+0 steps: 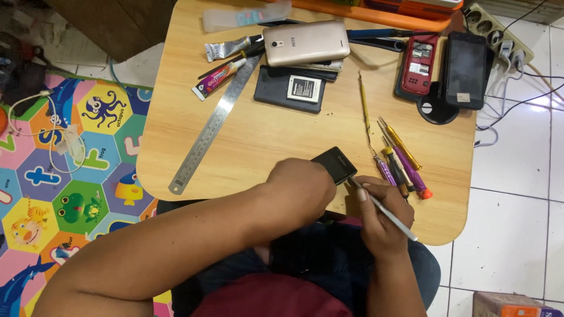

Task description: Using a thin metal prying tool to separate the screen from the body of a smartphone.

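A person seated at a small wooden table [276, 135] works a thin metal pry tool [385, 210] against the edge of a small black phone [335, 163], which sits at the table's near edge, just in front of the lap. The left hand [299, 188] lies over the phone's near end, fingers curled down and pressed together on it, knuckles up, forearm crossing in from the lower left. The right hand [379, 220] pinches the tool btwn thumb and forefinger like a pen, tip touching the phone's right-hand edge, wrist low near the table's rim.

Risks, as judged from this pose: the tip could skid off the casing and jab the left fingers, since they sit right beside the contact point; too steep a lever angle could crack the shell or gouge it; and w/ the phone so near the rim, a slip could send it off onto the lap.

Just right of the tool lies a cluster of screwdrivers [402, 164] w/ purple, yellow and orange handles. Farther back: a steel ruler [214, 126], glue tubes [218, 76], a gold-backed phone [305, 42], a black phone w/ battery [289, 89], a red handset opened up [417, 64] and a dark phone [465, 69]. A power strip [499, 32] rests on the white tiles; a bright kids' play mat [64, 176] covers the floor at left.
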